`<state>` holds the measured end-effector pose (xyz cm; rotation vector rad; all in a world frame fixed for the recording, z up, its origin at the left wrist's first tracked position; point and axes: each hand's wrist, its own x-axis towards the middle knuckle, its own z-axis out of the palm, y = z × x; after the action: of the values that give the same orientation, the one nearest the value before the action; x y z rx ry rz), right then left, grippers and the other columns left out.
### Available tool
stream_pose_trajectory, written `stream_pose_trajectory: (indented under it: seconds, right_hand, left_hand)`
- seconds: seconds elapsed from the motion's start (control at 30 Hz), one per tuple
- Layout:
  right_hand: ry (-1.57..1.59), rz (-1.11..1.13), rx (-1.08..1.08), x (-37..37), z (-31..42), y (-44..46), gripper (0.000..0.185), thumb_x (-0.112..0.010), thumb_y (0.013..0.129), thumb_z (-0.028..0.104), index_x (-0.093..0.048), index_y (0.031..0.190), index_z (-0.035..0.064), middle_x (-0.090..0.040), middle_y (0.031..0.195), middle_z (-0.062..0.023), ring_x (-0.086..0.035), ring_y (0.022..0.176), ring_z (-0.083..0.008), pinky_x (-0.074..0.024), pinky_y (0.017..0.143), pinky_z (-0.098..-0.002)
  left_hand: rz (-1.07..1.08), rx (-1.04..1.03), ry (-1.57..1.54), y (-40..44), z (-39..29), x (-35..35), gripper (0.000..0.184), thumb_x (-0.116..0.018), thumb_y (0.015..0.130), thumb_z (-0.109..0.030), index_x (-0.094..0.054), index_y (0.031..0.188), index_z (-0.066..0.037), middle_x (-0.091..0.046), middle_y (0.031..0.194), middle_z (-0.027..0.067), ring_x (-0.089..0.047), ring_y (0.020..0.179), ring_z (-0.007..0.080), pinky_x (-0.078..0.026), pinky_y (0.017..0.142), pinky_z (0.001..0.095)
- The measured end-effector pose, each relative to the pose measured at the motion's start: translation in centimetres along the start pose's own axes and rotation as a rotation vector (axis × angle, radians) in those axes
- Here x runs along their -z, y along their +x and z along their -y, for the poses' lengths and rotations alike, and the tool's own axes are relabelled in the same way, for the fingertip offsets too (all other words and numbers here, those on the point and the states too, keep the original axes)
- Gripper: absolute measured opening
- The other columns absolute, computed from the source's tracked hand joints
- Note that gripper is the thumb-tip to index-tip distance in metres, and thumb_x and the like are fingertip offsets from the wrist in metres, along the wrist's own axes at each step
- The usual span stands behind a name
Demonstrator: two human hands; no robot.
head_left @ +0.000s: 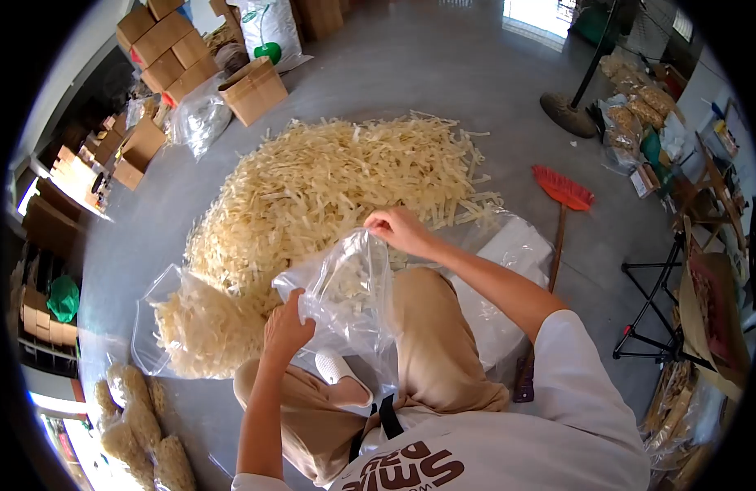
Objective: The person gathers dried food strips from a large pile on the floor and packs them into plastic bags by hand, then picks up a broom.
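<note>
Between my hands a clear plastic bag (345, 282) hangs over my lap, its near side crumpled. My right hand (398, 230) pinches the bag's upper edge. My left hand (289, 327) grips its left side lower down, fingers curled with the index finger raised. Just beyond lies a wide heap of pale yellow, flat dried strips (337, 172) on the floor. Left of my left hand, a filled clear bag of the same strips (206, 327) rests on its side. Whether any strips are inside the held bag cannot be made out.
A stack of flat clear plastic bags (509, 270) lies right of my knee. Beyond it is a red broom (563, 190). Several packed bags (136, 417) sit at lower left. Cardboard boxes (255, 90) stand at the back left; a black tripod (660, 303) stands right.
</note>
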<state>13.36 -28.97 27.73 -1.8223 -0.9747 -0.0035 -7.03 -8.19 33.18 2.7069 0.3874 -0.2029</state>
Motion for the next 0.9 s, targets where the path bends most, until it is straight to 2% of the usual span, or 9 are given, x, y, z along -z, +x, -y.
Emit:
stream_pose_trajectory:
  seconds: [0.17,0.27,0.43,0.5,0.57,0.63,0.73,0.8,0.9]
  right_hand:
    - [0.169,0.149,-0.298,-1.7,-6.9,-3.5,0.011,-0.056,0.076,0.009,-0.060,0.081,0.0002,-0.061,0.065,-0.0104,-0.056,0.057,-0.0216,-0.0433,0.056,-0.0317]
    - [0.114,0.267,-0.513,-1.8,-13.1,-6.1,0.017,-0.054,0.080,0.012,-0.056,0.093,0.0016,-0.060,0.076,-0.0123,-0.057,0.069,-0.0243,-0.0438,0.062,-0.0321]
    - [-0.198,0.186,-0.664,-2.7,-24.3,-11.6,0.032,-0.050,0.083,0.014,-0.045,0.113,0.0021,-0.056,0.097,-0.0170,-0.053,0.093,-0.0327,-0.0423,0.078,-0.0356]
    - [-0.633,0.566,-0.546,-1.3,-27.0,-12.0,0.035,-0.051,0.083,0.018,-0.044,0.112,0.0011,-0.054,0.103,-0.0191,-0.050,0.099,-0.0357,-0.0400,0.084,-0.0396]
    - [-0.688,0.584,-0.636,-0.1,-28.1,-12.5,0.035,-0.052,0.082,0.022,-0.046,0.110,0.0015,-0.054,0.104,-0.0188,-0.049,0.102,-0.0345,-0.0394,0.086,-0.0402]
    - [-0.753,0.602,-0.717,1.4,-29.3,-13.4,0.036,-0.053,0.082,0.025,-0.047,0.109,0.0019,-0.054,0.106,-0.0186,-0.048,0.106,-0.0333,-0.0389,0.087,-0.0408]
    - [-0.842,0.766,-0.507,4.0,-29.2,-14.1,0.034,-0.052,0.081,0.028,-0.052,0.106,0.0039,-0.056,0.108,-0.0154,-0.052,0.103,-0.0294,-0.0401,0.086,-0.0413]
    - [-0.856,0.945,-0.746,5.9,-27.1,-13.3,0.029,-0.055,0.079,0.025,-0.057,0.100,0.0060,-0.056,0.109,-0.0134,-0.057,0.097,-0.0276,-0.0438,0.082,-0.0399]
    - [-0.939,0.893,-1.003,5.9,-31.6,-16.2,0.026,-0.058,0.075,0.024,-0.061,0.096,0.0086,-0.057,0.107,-0.0149,-0.061,0.089,-0.0265,-0.0475,0.075,-0.0380]
  left_hand:
    - [0.092,-0.002,0.155,4.0,4.3,-3.3,0.016,-0.055,0.079,-0.021,-0.063,0.083,-0.007,-0.059,0.070,0.0187,-0.056,0.070,0.0360,-0.045,0.067,0.0439]
    - [0.149,0.170,-0.100,5.9,5.3,-2.7,0.022,-0.053,0.081,-0.016,-0.062,0.066,-0.002,-0.059,0.064,0.0146,-0.057,0.059,0.0278,-0.047,0.060,0.0379]
    - [0.179,0.218,-0.406,7.4,8.1,-6.0,0.017,-0.049,0.083,-0.010,-0.061,0.077,0.001,-0.060,0.067,0.0105,-0.056,0.056,0.0158,-0.047,0.052,0.0284]
    - [0.166,0.155,-0.399,7.9,8.2,-7.5,0.016,-0.047,0.083,-0.007,-0.060,0.083,0.001,-0.060,0.069,0.0100,-0.057,0.058,0.0132,-0.047,0.051,0.0260]
    - [0.288,0.363,-0.858,8.1,7.4,-9.0,0.019,-0.041,0.083,0.001,-0.055,0.096,0.001,-0.059,0.070,0.0106,-0.059,0.064,0.0150,-0.049,0.053,0.0251]
    - [0.304,0.358,-0.838,8.1,6.4,-10.0,0.025,-0.037,0.081,0.005,-0.053,0.099,0.002,-0.059,0.070,0.0106,-0.059,0.066,0.0157,-0.050,0.055,0.0252]
    - [0.304,0.247,-0.682,8.0,8.4,-12.3,0.038,-0.030,0.072,0.012,-0.054,0.099,0.001,-0.058,0.067,0.0096,-0.058,0.065,0.0153,-0.048,0.057,0.0255]
    - [0.375,0.219,-0.502,8.0,8.5,-12.8,0.040,-0.032,0.067,0.011,-0.055,0.097,-0.001,-0.057,0.065,0.0084,-0.055,0.060,0.0133,-0.045,0.055,0.0259]
    - [0.419,0.282,-0.558,8.6,6.9,-12.5,0.036,-0.037,0.066,0.008,-0.058,0.092,-0.003,-0.054,0.060,0.0072,-0.051,0.054,0.0131,-0.041,0.052,0.0259]
